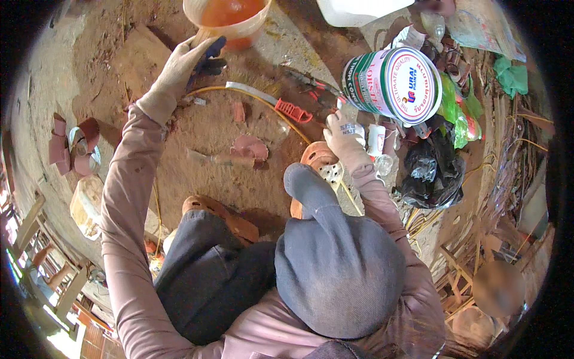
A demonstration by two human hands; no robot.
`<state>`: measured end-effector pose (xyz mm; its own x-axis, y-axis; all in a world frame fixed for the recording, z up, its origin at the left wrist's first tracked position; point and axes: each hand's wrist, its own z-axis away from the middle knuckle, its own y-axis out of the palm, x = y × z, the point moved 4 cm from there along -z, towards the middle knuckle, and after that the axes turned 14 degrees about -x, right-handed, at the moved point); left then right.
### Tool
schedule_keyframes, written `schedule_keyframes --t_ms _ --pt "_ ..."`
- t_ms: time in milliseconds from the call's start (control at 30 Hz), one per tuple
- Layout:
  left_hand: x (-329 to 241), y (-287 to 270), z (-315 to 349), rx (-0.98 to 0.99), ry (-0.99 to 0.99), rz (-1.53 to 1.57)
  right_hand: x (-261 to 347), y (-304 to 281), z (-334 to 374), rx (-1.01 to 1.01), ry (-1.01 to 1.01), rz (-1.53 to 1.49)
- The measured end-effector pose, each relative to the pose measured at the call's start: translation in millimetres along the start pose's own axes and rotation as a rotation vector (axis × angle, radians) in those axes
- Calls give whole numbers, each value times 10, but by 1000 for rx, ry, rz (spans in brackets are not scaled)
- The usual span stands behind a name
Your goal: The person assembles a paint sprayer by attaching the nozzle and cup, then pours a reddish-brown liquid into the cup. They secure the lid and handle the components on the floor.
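My left hand (190, 67), in a pale glove with dark fingertips, is closed on the near edge of a pale bowl (261, 19) at the top. Orange-brown liquid (230, 11) lies in the bowl. Lower and to the right, my right hand (345, 136), also gloved, reaches to the ground with its fingers drawn together. Whatever they pinch is too small to make out. A thin red-and-grey tool (314, 94) lies by those fingertips. Just left of them is a red slotted plastic handle (293, 111) with a pale strip (251, 93) beside it.
A white-and-green paint can (373, 84) lies on its side at right. Behind my right arm are a black plastic bag (433, 170) and green plastic (463, 113). A yellow cable (233, 90) curves over the dirt. Torn reddish sandpaper pieces (250, 148) lie before my orange shoes (218, 215).
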<state>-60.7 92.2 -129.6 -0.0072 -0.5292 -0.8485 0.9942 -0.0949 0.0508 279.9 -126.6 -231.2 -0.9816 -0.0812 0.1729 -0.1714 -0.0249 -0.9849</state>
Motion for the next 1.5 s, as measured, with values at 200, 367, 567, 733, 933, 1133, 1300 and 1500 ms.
schedule_keyframes --t_ms 200,367,567,733,933,1133,1300,1500 --pt "4 16 20 0 -9 4 60 -424 247 143 108 -137" --pt "40 7 -10 -33 63 -22 134 -1640 180 -262 372 -625" --pt "161 -14 37 -66 65 -16 259 -2837 158 -845 691 -717" --pt "286 14 44 -96 225 -190 579 -3194 -215 -1229 108 -1011" --pt "325 67 199 -190 417 -377 1111 -2730 -1268 -879 -311 -643" --pt "217 112 331 -162 499 -503 1341 -2201 -1792 -707 -363 -479" --pt "210 111 362 -187 466 -493 1152 -2058 -1857 -679 -109 -651" --pt "227 120 379 -174 503 -494 1077 -2087 -1900 -654 18 -694"
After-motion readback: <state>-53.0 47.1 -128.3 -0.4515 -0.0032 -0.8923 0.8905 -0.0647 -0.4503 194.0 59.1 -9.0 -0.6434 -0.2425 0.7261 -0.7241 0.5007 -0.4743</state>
